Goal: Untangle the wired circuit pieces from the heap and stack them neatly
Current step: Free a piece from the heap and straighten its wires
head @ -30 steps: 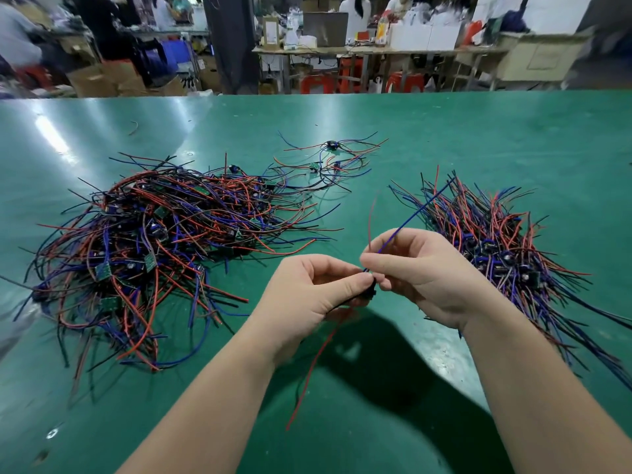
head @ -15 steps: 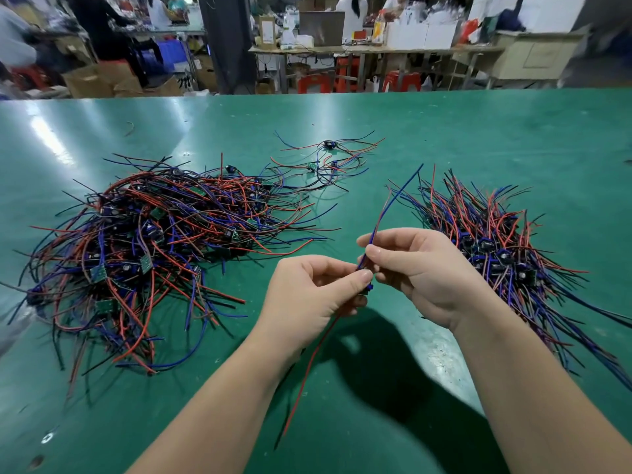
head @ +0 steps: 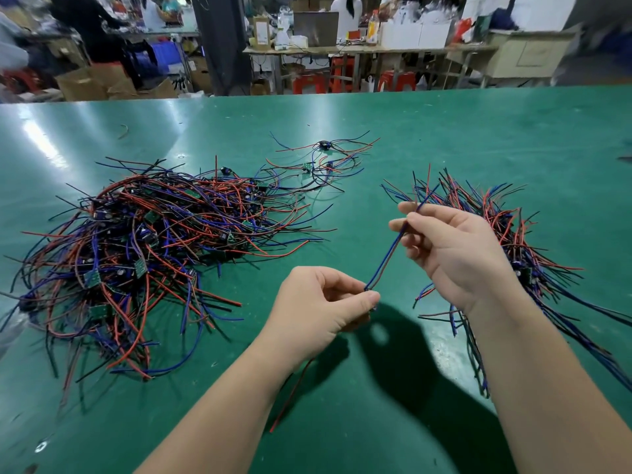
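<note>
Pinches wired circuit piece (head: 385, 260) at its lower end with left hand (head: 318, 311); pinches its blue lead higher up with right hand (head: 455, 254). Lets red lead hang down. Holds it above green table (head: 444, 131), between tangled heap (head: 143, 241) left and stack (head: 506, 230) right.

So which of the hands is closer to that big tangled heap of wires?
The left. The left hand is just right of the tangled heap, pinching a wired piece; the right hand is farther right, pinching its wires in front of the neat stack.
</note>
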